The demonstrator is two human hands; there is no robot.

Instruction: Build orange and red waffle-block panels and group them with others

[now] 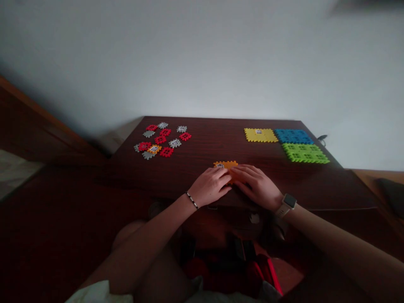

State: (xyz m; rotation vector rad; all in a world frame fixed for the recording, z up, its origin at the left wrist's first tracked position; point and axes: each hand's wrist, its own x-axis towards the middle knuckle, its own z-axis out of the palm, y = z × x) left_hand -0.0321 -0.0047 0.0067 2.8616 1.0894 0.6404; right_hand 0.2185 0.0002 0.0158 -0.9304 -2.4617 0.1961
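Left hand (211, 185) and right hand (257, 186) met equally close on the orange tile panel (226, 164) at the tabletop's (214, 141) near middle, fingers (221, 177) flat and unclenched over it, its long axis left-right, far edge showing beyond the fingertips.

Dim rm: dark wood table (205, 143) w/ plain white wall (202, 54) behind.

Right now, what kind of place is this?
Probably a room at home: a dark wooden table stands against a plain white wall, with loose toy tiles and joined coloured squares on it. The left hand and right hand rest on orange tiles.
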